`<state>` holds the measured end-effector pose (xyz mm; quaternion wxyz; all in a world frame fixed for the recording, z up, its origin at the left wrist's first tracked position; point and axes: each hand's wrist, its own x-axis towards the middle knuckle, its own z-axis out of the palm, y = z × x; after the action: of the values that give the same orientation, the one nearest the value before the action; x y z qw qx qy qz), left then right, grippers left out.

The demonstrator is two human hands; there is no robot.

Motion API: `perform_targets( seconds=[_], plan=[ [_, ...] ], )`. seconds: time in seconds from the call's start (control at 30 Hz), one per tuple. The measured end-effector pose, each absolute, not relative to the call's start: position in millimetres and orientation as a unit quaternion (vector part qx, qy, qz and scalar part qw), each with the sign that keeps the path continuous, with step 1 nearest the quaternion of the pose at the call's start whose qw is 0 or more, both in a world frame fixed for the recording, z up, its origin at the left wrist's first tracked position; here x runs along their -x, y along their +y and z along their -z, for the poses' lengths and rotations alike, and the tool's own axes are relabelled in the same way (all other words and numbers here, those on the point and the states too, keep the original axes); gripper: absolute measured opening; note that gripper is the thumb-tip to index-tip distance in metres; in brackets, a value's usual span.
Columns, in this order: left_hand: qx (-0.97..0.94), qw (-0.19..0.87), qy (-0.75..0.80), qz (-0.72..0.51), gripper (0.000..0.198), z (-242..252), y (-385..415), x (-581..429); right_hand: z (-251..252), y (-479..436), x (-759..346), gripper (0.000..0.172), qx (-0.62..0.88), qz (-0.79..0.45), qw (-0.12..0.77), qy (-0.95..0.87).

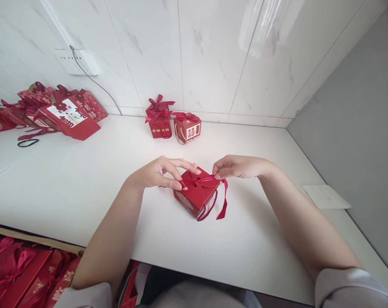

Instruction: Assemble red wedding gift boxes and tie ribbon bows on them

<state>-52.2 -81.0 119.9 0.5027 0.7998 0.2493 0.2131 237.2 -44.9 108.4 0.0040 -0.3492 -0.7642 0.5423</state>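
A red gift box [197,196] with a rope handle on its near right side rests on the white table in front of me. A dark pink ribbon [207,179] crosses its folded top, and one tail hangs down past the right side. My left hand [168,172] pinches the ribbon at the box's left edge between thumb and finger, other fingers stretched over the lid. At the right edge, my right hand [234,167] is closed on the ribbon's other end. The ribbon runs across the lid between both hands.
Small red boxes with bows [158,124] stand by the tiled wall. Several red boxes [70,117] are piled at the left, near a black loop [28,143]. More beribboned boxes [20,273] fill a container at lower left. A white paper [327,196] lies at the right.
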Motion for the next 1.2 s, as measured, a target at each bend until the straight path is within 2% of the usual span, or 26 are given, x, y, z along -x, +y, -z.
perform_targets(
  seconds=[0.17,0.3,0.43,0.57,0.83,1.03,1.2],
  plan=[
    [-0.790,0.533,0.225,-0.203,0.012,-109,-77,46,-105,-40,-243,0.026,0.323,-0.559,0.003,-0.764],
    [-0.756,0.554,0.231,-0.259,0.019,-97,-72,44,-111,-39,-252,0.032,0.283,-0.583,-0.017,-0.762],
    [-0.672,0.595,0.246,-0.365,0.037,-82,-67,39,-117,-40,-257,0.029,0.248,-0.603,0.001,-0.758],
    [-0.617,0.625,0.277,-0.389,0.050,-74,-65,35,-115,-40,-256,0.025,0.216,-0.632,0.043,-0.743],
    [-0.635,0.638,0.230,-0.369,0.036,-72,-64,29,-107,-40,-246,0.022,0.184,-0.644,0.143,-0.729],
    [-0.677,0.609,0.218,-0.351,0.021,-76,-66,27,-93,-40,-236,0.013,0.134,-0.668,0.243,-0.691],
    [-0.700,0.576,0.267,-0.326,0.018,-78,-68,24,-84,-41,-229,0.014,0.110,-0.681,0.268,-0.672]
  ],
)
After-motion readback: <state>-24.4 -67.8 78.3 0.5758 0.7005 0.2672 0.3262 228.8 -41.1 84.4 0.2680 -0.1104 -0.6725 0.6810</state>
